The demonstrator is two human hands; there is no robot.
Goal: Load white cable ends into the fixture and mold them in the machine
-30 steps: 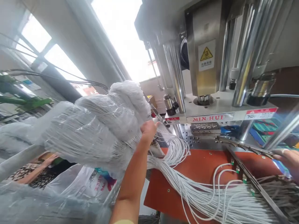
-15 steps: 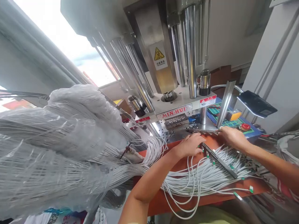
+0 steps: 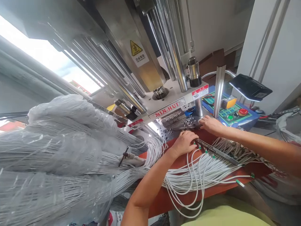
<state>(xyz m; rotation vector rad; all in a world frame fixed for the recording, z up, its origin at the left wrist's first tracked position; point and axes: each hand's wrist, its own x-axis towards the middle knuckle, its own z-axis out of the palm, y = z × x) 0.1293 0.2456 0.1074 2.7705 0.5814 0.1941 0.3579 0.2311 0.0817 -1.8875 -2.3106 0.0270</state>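
My left hand (image 3: 186, 142), fingers curled and pressed together, is at the left end of a long narrow metal bar (image 3: 222, 154). What it grips is hidden under the fingers. My right hand (image 3: 211, 125) is closed at the front edge of the press bed, its fingertips at the end of a thin dark metal strip (image 3: 191, 127). That strip runs leftward, just beyond my left hand. White cables (image 3: 199, 174) with small green ends lie under and in front of the bar, on an orange-red work surface (image 3: 162, 197).
The press plate (image 3: 170, 108), marked MIN-HUI, and its steel columns stand ahead. A control box (image 3: 237, 114) with a red button is at right, below a black lamp (image 3: 251, 87). Plastic-wrapped cable bundles (image 3: 66, 141) fill the left side. A loose green-ended cable (image 3: 240, 183) lies near the front edge.
The view has shifted and tilted. My right hand has moved forward and left with the thin strip, toward the press bed. My left hand stays by the bar's end.
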